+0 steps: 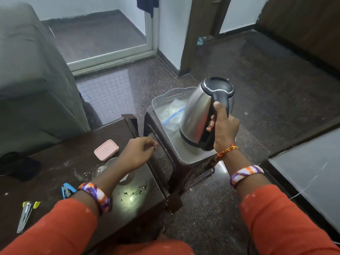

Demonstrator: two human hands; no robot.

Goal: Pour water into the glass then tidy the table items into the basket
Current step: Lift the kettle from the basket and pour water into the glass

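Kettle (199, 111) of steel, tilted, gripped by its black handle in the right hand (223, 126), above a grey basket (161, 100) on a stool (165, 144), plastic bag (172, 113) inside. Left hand (138, 153) hovers loosely curled, empty, over the dark table (55, 162), partly hiding the glass (110, 162). Nearby: pink box (106, 150), blue stapler (67, 190), nail clipper (25, 214).

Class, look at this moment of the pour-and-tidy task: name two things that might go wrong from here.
1. The right hand holds the kettle tilted above the basket, so water might spill onto the plastic bag.
2. The glass is partly hidden under the left hand's forearm; it might get knocked.
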